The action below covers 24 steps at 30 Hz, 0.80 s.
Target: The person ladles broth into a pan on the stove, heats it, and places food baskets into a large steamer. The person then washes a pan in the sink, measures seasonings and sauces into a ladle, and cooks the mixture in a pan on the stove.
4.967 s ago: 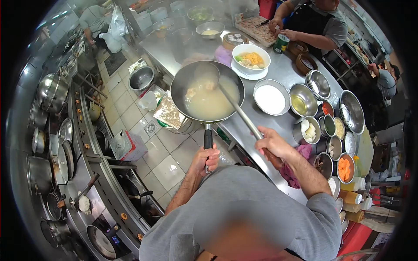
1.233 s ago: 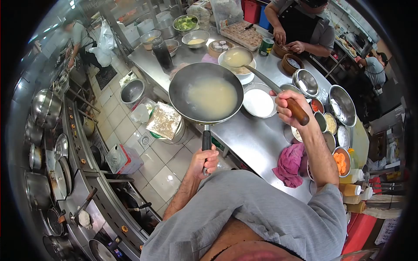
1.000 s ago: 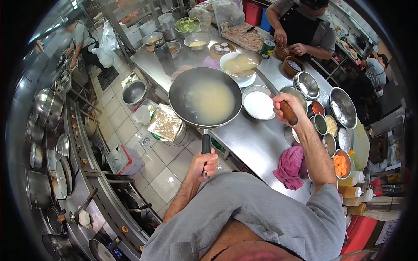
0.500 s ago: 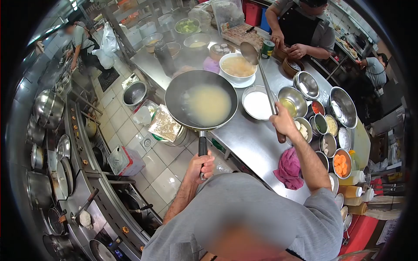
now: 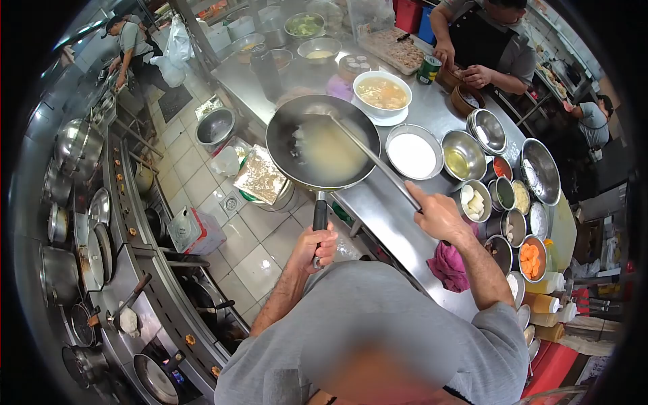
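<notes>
My left hand is closed round the black handle of a dark pan, which I hold at the table's edge. A pale, cloudy liquid lies in the pan, with steam over it. In my right hand is the long handle of a ladle. Its bowl is down in the pan, mostly hidden by steam and liquid. Just beyond the pan, a white bowl of soup stands on a plate. Right of the pan sits a metal bowl of white powder or liquid.
Several metal bowls of ingredients, among them orange slices and a yellowish liquid, crowd the right of the steel table. A purple cloth lies near its front edge. Across it a co-worker handles round containers. Stoves line the left.
The ladle has swung from above the soup bowl down into the pan, and my right hand has shifted slightly left and lower. The soup bowl's contents now show more clearly.
</notes>
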Motion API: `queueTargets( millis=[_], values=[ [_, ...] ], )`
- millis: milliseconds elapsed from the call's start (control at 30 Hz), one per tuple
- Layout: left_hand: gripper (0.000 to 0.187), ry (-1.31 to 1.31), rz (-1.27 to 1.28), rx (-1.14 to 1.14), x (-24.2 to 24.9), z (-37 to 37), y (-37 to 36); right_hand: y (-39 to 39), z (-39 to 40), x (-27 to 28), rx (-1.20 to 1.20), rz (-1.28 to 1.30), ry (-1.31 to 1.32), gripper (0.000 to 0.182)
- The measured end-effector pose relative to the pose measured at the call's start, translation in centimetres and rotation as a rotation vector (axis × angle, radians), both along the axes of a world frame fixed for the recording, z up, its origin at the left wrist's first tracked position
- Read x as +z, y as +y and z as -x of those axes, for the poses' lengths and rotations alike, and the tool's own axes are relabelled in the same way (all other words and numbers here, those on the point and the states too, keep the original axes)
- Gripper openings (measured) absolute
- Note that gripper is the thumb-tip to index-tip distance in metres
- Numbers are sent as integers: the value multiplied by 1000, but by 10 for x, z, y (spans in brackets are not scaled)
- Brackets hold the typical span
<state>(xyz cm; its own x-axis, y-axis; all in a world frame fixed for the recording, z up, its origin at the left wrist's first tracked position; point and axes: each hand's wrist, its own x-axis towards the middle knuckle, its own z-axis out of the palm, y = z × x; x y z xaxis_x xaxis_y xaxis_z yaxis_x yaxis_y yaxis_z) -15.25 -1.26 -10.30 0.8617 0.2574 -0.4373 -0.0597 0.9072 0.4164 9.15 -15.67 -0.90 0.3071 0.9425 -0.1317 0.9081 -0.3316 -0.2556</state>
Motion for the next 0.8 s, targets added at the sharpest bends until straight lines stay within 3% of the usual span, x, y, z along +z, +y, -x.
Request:
queueTargets(
  millis=[200,600,733,800],
  values=[
    [20,24,-21,-7,-2,1,0,-7,18,15,79,171,-71,63],
    [10,-1,3,33,-1,-1,1,-54,35,66,161,245,-92,62],
    [10,11,-4,31,-3,0,0,-56,38,57,142,274,-140,62],
    [10,15,-7,23,-4,1,-2,-46,28,37,157,163,-165,61]
  ],
)
